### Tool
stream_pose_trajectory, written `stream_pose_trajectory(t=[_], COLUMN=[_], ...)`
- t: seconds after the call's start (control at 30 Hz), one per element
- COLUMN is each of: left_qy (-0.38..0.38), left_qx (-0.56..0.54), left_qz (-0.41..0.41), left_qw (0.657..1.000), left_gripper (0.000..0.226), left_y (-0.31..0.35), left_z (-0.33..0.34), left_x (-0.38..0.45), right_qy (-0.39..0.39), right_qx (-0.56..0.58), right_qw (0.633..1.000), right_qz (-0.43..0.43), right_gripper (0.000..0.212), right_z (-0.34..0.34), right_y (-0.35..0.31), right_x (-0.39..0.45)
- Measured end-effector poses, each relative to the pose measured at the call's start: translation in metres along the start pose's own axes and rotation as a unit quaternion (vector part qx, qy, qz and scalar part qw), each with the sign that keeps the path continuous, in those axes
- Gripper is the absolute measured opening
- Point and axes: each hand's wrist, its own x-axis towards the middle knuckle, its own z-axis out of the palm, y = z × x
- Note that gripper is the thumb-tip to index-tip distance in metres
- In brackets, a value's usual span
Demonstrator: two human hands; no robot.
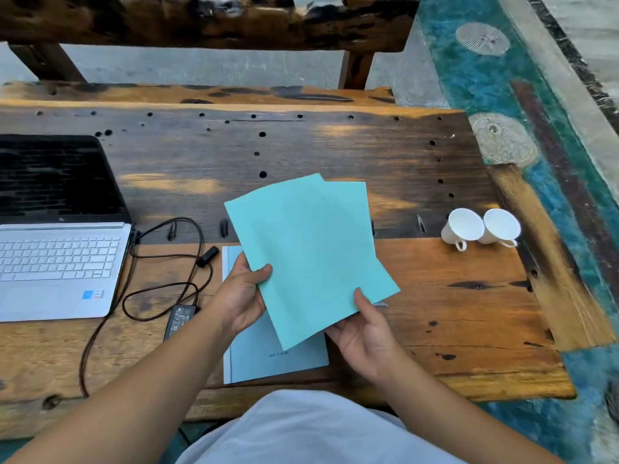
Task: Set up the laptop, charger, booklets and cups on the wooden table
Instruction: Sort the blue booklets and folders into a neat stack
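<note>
Holding two teal booklets [311, 256] up over the wooden table [452, 296], the person is using both hands. The left hand [243, 296] is pinching the left edge, thumb on top. The right hand [365, 333] is gripping the bottom corner, thumb on top too. One booklet is peeking out behind the other. A third, paler booklet [268, 360] is lying flat on the table under the hands. The open laptop [57, 249] is sitting at the left, with its charger [179, 318] and black cord lying just beside it. Two white cups [480, 229] are lying tipped on their sides, touching, at the right of the table.
</note>
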Motion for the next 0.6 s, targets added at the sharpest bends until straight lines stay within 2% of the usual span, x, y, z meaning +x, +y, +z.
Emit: stream_pose_trajectory(t=[0.13, 0.23, 0.3, 0.37, 0.47, 0.53, 0.6], left_qy=[0.011, 0.007, 0.001, 0.017, 0.068, 0.127, 0.165], left_qx=[0.043, 0.079, 0.117, 0.161, 0.213, 0.301, 0.416], left_qz=[-0.033, -0.040, -0.044, -0.053, -0.068, -0.059, -0.034], left_qw=[0.998, 0.996, 0.992, 0.985, 0.972, 0.943, 0.894], left_gripper=[0.045, 0.046, 0.046, 0.046, 0.042, 0.039, 0.046], left_y=[0.013, 0.018, 0.022, 0.021, 0.012, 0.003, -0.004], left_z=[-0.013, -0.023, -0.027, -0.028, -0.029, -0.026, -0.020], left_x=[0.002, -0.001, -0.002, -0.002, -0.003, -0.005, -0.011], right_qy=[0.015, -0.006, -0.024, -0.025, -0.038, -0.054, -0.064], right_qx=[0.066, 0.049, -0.032, -0.154, -0.283, -0.326, -0.387], right_qw=[0.998, 0.997, 0.995, 0.981, 0.956, 0.944, 0.919], right_qz=[0.012, 0.057, 0.095, 0.112, 0.066, 0.010, -0.043], right_gripper=[0.063, 0.075, 0.067, 0.047, 0.041, 0.044, 0.048], right_z=[-0.012, -0.025, -0.028, -0.024, -0.013, 0.001, 0.017], right_y=[-0.010, -0.021, -0.027, -0.030, -0.035, -0.037, -0.031], right_x=[0.003, 0.001, 0.001, 0.002, 0.006, 0.004, -0.004])
